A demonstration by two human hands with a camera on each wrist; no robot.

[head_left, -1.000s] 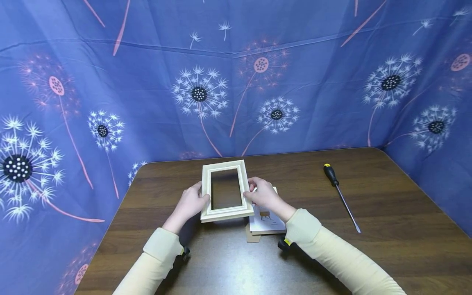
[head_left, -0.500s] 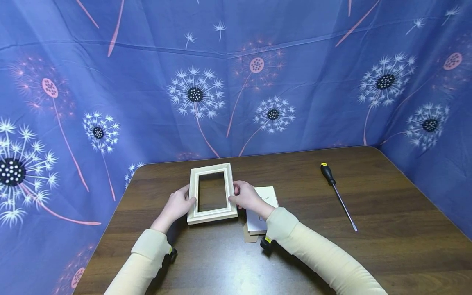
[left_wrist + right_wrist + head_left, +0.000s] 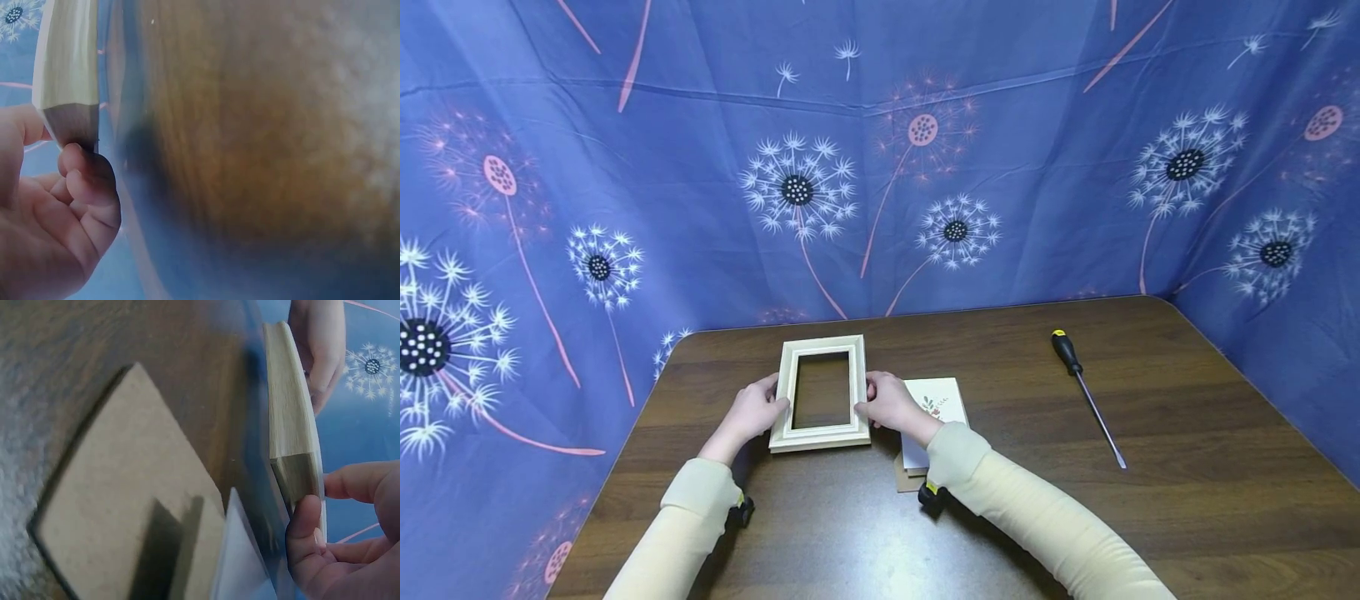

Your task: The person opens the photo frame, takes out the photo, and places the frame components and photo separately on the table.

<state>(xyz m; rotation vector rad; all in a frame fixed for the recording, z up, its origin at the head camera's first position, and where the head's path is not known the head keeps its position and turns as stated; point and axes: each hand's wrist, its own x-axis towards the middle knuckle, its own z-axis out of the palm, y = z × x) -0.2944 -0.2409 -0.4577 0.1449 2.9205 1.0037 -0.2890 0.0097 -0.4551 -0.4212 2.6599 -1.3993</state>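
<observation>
A cream picture frame point(image 3: 820, 437) with a see-through opening is held by both hands at the left-centre of the table. My left hand point(image 3: 751, 413) pinches its left side, the thumb on the front face. On the opposite side my right hand point(image 3: 895, 405) grips the frame the same way. The left wrist view shows the frame's edge point(image 3: 69, 56) above curled fingers. In the right wrist view, the frame point(image 3: 290, 400) stands between thumb and fingers. Whether its lower edge touches the table cannot be told.
Beside the right hand lies a white card point(image 3: 942, 393) with a printed floral sprig, partly covered by the forearm. A brown board point(image 3: 907, 482) sits under it. Farther right rests a screwdriver point(image 3: 1086, 392) with a black handle. A blue dandelion-print cloth point(image 3: 880, 208) hangs behind the table.
Both hands have carried the picture frame leftward and slightly down. More of the white card shows now. The view has shifted slightly; the screwdriver stays put on the table.
</observation>
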